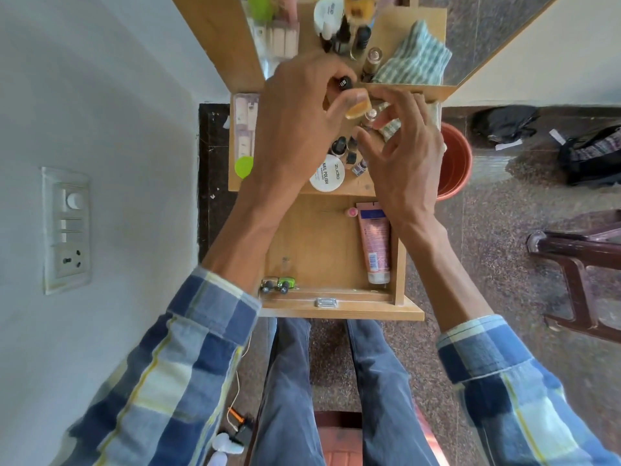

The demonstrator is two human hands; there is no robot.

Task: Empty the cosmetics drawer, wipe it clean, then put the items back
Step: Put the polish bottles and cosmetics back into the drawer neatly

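two hands [295, 119], one tube [373, 240], one toy car [277, 284]

A pale wall [100, 95] with a switchboard [66, 230] stands on the left, speckled stone floor [504, 230] spreads to the right, bearing an orange bucket [455, 163], dark bags [591, 156] and a dark wooden chair [578, 274], in soft daylight.

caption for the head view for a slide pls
Both hands, left hand and right hand, gather small bottles above the open drawer holding a pink tube.
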